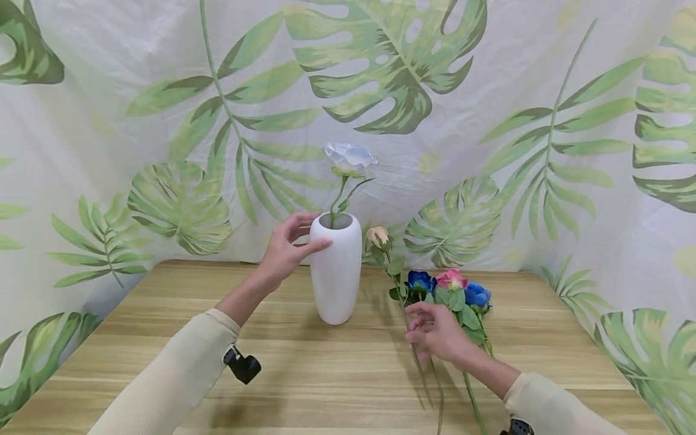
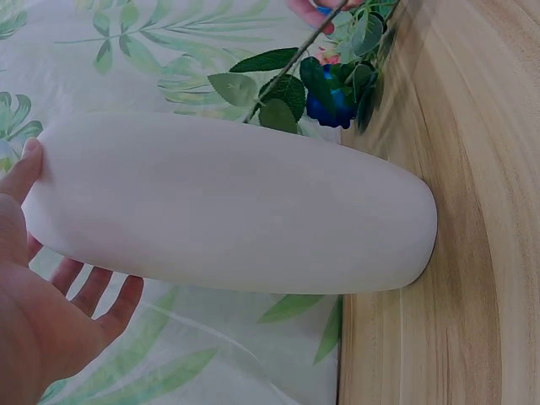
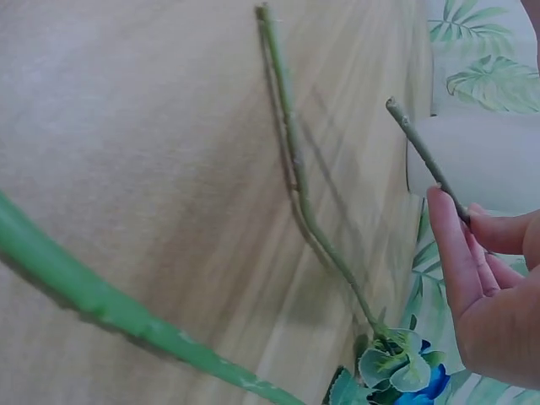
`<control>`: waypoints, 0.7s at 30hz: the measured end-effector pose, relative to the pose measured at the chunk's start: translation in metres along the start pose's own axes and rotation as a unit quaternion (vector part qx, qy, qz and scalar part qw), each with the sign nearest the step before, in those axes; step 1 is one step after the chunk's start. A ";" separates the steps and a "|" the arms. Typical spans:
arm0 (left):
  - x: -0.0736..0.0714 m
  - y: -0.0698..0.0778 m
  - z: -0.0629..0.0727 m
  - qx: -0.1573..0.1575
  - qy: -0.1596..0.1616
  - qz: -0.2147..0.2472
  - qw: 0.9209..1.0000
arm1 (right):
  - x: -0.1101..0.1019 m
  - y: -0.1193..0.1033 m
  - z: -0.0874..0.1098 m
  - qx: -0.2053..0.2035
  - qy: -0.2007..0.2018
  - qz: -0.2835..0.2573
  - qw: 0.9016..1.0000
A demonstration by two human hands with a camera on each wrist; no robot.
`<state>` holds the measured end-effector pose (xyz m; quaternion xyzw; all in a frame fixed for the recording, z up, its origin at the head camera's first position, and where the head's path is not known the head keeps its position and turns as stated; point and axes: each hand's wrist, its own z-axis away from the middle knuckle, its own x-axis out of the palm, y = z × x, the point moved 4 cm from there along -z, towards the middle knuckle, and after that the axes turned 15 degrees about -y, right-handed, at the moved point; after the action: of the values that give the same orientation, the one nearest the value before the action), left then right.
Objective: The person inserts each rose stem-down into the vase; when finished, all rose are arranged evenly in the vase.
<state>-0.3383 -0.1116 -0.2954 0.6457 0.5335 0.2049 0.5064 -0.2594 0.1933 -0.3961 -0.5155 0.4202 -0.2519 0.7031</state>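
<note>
A tall white vase [image 1: 336, 275] stands upright on the wooden table. My left hand [image 1: 285, 251] grips it near the rim, thumb at the front and fingers round the far side. From the vase's mouth rises a white rose [image 1: 350, 158] on a green stem. To the right of the vase, my right hand [image 1: 439, 333] pinches the stem of a peach rose [image 1: 379, 237], its bloom tilted up towards the vase. In the right wrist view, the bare lower end of that stem [image 3: 418, 142] sticks out past my thumb and fingertips.
Beside and beneath my right hand lie a dark blue rose [image 1: 420, 281], a pink rose [image 1: 451, 278] and a brighter blue rose [image 1: 478, 295], their stems pointing towards me. A leaf-printed cloth [image 1: 375, 78] hangs behind the wooden table [image 1: 293, 374].
</note>
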 end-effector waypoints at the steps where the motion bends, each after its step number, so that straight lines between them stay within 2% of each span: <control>1: 0.000 0.000 0.000 0.000 0.000 0.000 1.000 | -0.001 -0.001 -0.001 -0.002 -0.001 -0.002 1.000; 12: 0.000 -0.001 0.001 0.001 0.002 0.000 1.000 | -0.003 -0.010 -0.005 -0.015 -0.003 -0.013 1.000; 21: 0.000 -0.001 0.000 0.003 0.004 0.003 1.000 | -0.005 -0.018 -0.011 -0.029 0.019 -0.028 0.999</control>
<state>-0.3392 -0.1116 -0.2965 0.6475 0.5344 0.2075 0.5020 -0.2701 0.1854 -0.3788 -0.5421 0.4258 -0.2686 0.6728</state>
